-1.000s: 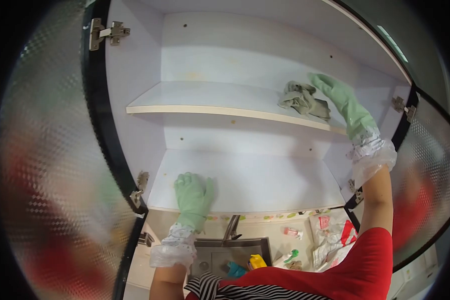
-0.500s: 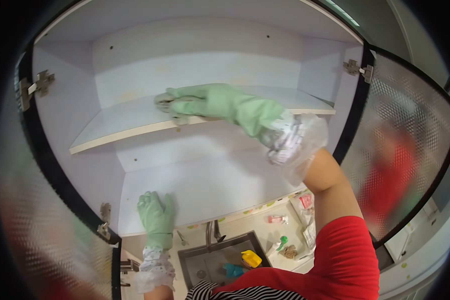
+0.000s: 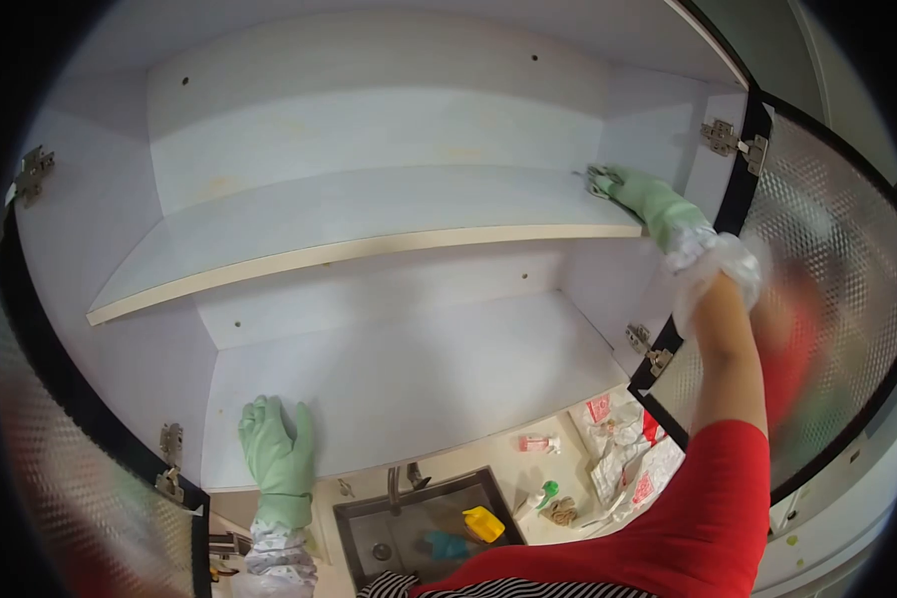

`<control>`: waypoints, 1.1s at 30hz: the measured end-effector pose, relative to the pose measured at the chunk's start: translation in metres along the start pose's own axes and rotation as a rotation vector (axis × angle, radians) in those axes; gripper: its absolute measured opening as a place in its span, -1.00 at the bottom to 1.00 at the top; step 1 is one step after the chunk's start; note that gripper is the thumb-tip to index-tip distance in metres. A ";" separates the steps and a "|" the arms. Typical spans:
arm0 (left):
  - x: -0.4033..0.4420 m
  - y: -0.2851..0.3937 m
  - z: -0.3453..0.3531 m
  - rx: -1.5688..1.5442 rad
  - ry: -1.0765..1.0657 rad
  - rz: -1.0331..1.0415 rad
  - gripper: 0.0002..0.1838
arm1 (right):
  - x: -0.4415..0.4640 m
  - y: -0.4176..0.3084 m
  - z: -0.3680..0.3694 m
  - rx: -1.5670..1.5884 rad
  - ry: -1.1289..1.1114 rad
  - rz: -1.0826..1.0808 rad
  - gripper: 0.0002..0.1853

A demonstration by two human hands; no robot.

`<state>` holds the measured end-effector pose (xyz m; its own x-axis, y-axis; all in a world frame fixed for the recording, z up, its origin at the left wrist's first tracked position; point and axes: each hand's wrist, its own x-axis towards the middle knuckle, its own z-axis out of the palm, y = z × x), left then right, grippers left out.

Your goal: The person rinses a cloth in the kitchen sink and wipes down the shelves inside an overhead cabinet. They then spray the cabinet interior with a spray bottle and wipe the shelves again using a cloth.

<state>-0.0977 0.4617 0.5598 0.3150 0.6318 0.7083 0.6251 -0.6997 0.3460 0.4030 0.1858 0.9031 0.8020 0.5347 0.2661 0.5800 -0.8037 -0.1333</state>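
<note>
Both hands wear light green rubber gloves. My right hand (image 3: 643, 194) is at the right end of the cabinet's middle shelf (image 3: 369, 214), its fingers closed on a grey cloth (image 3: 598, 182) that shows only in part beside them. Lower down on the left, my left hand (image 3: 277, 447) lies on the front part of the cabinet's bottom board (image 3: 409, 394), thumb apart from the fingers and nothing held.
Textured glass doors stand open at the left (image 3: 90, 478) and right (image 3: 827, 289). Below is a sink (image 3: 409, 518) with a faucet (image 3: 395, 488), a yellow item (image 3: 483, 523) and a blue one (image 3: 447, 544). Plastic bags (image 3: 633, 453) and a small green-capped bottle (image 3: 540, 495) lie on the counter.
My right hand first took hold of the loose cloth and moved left along the shelf, then went back to the right end with it. My left hand stays on the bottom board. The view has shifted.
</note>
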 end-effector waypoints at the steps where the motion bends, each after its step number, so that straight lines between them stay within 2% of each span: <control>1: 0.000 0.002 0.001 0.003 0.007 -0.006 -0.51 | 0.015 -0.006 0.002 0.003 -0.007 -0.014 -0.12; 4: 0.001 0.003 -0.001 0.026 -0.008 -0.013 -0.50 | 0.020 -0.026 0.003 0.130 -0.064 -0.243 -0.26; 7: 0.004 0.008 -0.007 0.007 -0.029 -0.015 -0.51 | 0.058 0.003 0.028 0.457 -0.158 -0.640 -0.26; 10: 0.001 0.006 -0.005 0.005 0.016 0.017 -0.53 | 0.001 -0.033 0.011 0.365 -0.092 -0.564 -0.30; 13: 0.000 0.001 0.001 0.022 0.034 0.022 -0.54 | 0.016 -0.032 0.016 0.506 -0.155 -0.462 -0.35; 16: 0.005 0.008 -0.010 -0.002 -0.008 -0.008 -0.52 | 0.026 -0.061 0.004 -0.094 -0.083 0.029 -0.33; 19: 0.008 0.008 -0.018 -0.089 -0.072 -0.072 -0.49 | 0.057 -0.072 0.025 -0.100 -0.041 -0.195 -0.32; 22: 0.006 0.004 -0.015 -0.087 -0.051 -0.055 -0.44 | 0.009 -0.171 0.017 -0.137 -0.046 -0.335 -0.35; 26: 0.003 -0.001 -0.009 -0.089 0.021 -0.057 -0.42 | -0.045 -0.300 0.017 -0.088 -0.032 -0.632 -0.34; 28: 0.002 -0.004 -0.008 -0.110 0.021 -0.045 -0.41 | -0.060 -0.350 0.020 -0.037 -0.033 -0.781 -0.32; 33: 0.001 -0.003 -0.012 -0.157 0.022 -0.054 -0.41 | -0.095 -0.456 0.017 0.030 -0.157 -0.983 -0.24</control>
<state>-0.1078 0.4607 0.5670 0.2671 0.6638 0.6986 0.5210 -0.7093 0.4748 0.0645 0.5055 0.9226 -0.0285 0.9895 0.1418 0.9983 0.0211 0.0536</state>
